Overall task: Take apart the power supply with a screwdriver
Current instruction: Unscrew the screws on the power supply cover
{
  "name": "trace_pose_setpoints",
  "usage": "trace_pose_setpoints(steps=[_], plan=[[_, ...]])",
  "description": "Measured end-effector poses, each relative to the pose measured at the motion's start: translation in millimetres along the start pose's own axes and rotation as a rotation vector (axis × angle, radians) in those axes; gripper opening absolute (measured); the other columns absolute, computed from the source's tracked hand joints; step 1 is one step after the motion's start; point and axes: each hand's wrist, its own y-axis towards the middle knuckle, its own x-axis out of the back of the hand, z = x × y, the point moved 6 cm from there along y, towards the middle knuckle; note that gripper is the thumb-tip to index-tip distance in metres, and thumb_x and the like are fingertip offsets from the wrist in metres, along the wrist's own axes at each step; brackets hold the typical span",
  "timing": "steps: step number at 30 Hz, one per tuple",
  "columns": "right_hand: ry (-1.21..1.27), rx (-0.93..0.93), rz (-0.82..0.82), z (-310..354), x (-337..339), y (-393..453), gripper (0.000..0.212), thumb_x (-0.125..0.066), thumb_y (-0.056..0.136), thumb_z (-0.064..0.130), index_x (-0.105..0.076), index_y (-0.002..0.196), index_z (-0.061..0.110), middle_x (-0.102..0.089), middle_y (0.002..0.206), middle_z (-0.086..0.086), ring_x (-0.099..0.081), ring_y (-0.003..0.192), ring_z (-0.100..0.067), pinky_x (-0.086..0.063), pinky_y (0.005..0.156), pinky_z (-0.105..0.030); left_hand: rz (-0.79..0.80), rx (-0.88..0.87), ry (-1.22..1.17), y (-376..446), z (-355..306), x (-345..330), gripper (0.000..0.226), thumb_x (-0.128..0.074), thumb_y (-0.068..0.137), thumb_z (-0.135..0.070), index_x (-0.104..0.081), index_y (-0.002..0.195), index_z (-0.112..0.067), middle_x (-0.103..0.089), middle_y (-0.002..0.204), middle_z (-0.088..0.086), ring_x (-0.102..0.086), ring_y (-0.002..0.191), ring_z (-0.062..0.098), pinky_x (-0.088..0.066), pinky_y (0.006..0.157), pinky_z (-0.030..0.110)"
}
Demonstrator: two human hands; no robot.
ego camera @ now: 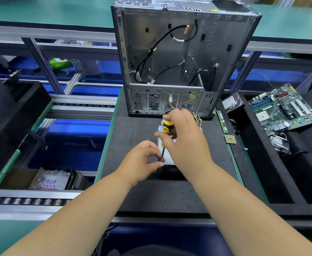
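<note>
A grey metal power supply lies on the black mat at the centre, with a dark vented front face and coloured wires trailing off its far end. My right hand grips the yellow-and-black handle of a screwdriver, held nearly upright with its tip down on the supply's near left top edge. My left hand pinches the thin shaft just above the tip with thumb and fingers. Both hands hide most of the supply's top.
An empty computer case with loose black cables stands just behind the supply. On the right lie a motherboard, a hard drive, a memory stick and a CPU chip. Roller conveyors run on the left.
</note>
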Motion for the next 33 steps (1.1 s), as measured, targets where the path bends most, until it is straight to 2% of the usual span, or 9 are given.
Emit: trace_pose_setpoints(steps=[3, 9, 12, 16, 20, 23, 26, 29, 33], plan=[[-0.003, 0.004, 0.029, 1.3, -0.3, -0.3, 0.028, -0.072, 0.088, 0.015, -0.06, 0.113, 0.015, -0.054, 0.102, 0.004, -0.057, 0.081, -0.017, -0.052, 0.071, -0.042, -0.006, 0.007, 0.01, 0.0, 1.1, 0.4, 0.013, -0.083, 0.078, -0.02, -0.072, 0.08, -0.027, -0.058, 0.1, -0.015, -0.058, 0.1, 0.0, -0.044, 0.095, 0.021], [0.051, -0.046, 0.087, -7.1, -2.6, -4.9, 0.044, -0.062, 0.092, 0.006, -0.053, 0.132, 0.018, -0.06, 0.114, 0.005, -0.055, 0.1, -0.011, -0.05, 0.087, -0.034, -0.009, -0.013, 0.039, 1.4, -0.2, 2.3, 0.012, -0.083, 0.077, -0.02, -0.073, 0.08, -0.024, -0.06, 0.1, -0.013, -0.057, 0.1, 0.0, -0.043, 0.094, 0.018], [0.045, -0.021, 0.09, -8.4, -3.6, -8.8, 0.039, -0.06, 0.093, 0.008, -0.056, 0.13, 0.017, -0.058, 0.116, 0.003, -0.052, 0.103, -0.01, -0.05, 0.086, -0.036, -0.005, -0.002, 0.017, 1.7, 0.6, 1.5, 0.011, -0.082, 0.077, -0.018, -0.074, 0.084, -0.022, -0.06, 0.101, -0.012, -0.057, 0.101, 0.0, -0.042, 0.094, 0.017], [0.014, -0.005, 0.006, -6.2, 0.3, -9.2, 0.036, -0.077, 0.083, 0.028, -0.063, 0.115, 0.021, -0.052, 0.105, 0.003, -0.052, 0.093, -0.016, -0.052, 0.074, -0.036, -0.029, -0.018, -0.011, 1.1, 0.5, 1.3, 0.012, -0.083, 0.076, -0.015, -0.075, 0.085, -0.018, -0.059, 0.102, -0.013, -0.055, 0.1, -0.007, -0.038, 0.091, 0.007], [0.006, -0.021, 0.01, -6.5, -0.4, -7.2, 0.03, -0.076, 0.085, 0.019, -0.064, 0.112, 0.017, -0.053, 0.097, 0.0, -0.054, 0.079, -0.019, -0.05, 0.072, -0.039, -0.028, -0.012, -0.026, 0.9, 1.1, 1.3, 0.015, -0.085, 0.075, -0.014, -0.072, 0.078, -0.022, -0.06, 0.098, -0.011, -0.059, 0.099, 0.002, -0.043, 0.096, 0.02], [-0.019, -0.013, 0.01, -5.7, 2.3, -7.1, 0.032, -0.076, 0.085, 0.015, -0.065, 0.115, 0.018, -0.057, 0.095, -0.001, -0.055, 0.077, -0.019, -0.046, 0.071, -0.032, -0.022, -0.017, -0.017, 1.0, 0.8, 1.0, 0.016, -0.084, 0.075, -0.015, -0.071, 0.077, -0.024, -0.06, 0.098, -0.011, -0.059, 0.099, 0.003, -0.045, 0.097, 0.025], [0.021, -0.035, 0.045, -7.1, 3.0, -8.3, 0.044, -0.074, 0.086, 0.011, -0.061, 0.127, 0.019, -0.059, 0.101, 0.001, -0.057, 0.085, -0.015, -0.046, 0.078, -0.029, -0.017, -0.02, -0.012, 1.2, 0.4, 1.5, 0.018, -0.084, 0.075, -0.015, -0.07, 0.076, -0.027, -0.059, 0.098, -0.012, -0.059, 0.1, 0.003, -0.045, 0.097, 0.024], [0.097, -0.078, 0.099, -10.5, 0.2, -9.7, 0.047, -0.069, 0.088, 0.006, -0.055, 0.13, 0.023, -0.059, 0.104, 0.008, -0.058, 0.093, -0.008, -0.048, 0.085, -0.024, -0.015, -0.02, -0.009, 0.3, 0.6, 2.0, 0.019, -0.084, 0.075, -0.015, -0.069, 0.077, -0.028, -0.059, 0.099, -0.012, -0.059, 0.099, 0.003, -0.045, 0.096, 0.022], [0.131, -0.07, 0.149, -11.0, -4.8, -12.0, 0.044, -0.059, 0.089, -0.001, -0.053, 0.127, 0.022, -0.059, 0.11, 0.006, -0.057, 0.101, -0.01, -0.049, 0.089, -0.03, 0.014, -0.014, -0.012, -0.6, 1.0, 1.0, 0.018, -0.083, 0.075, -0.014, -0.074, 0.088, -0.022, -0.058, 0.102, -0.012, -0.059, 0.101, 0.003, -0.044, 0.097, 0.022]])
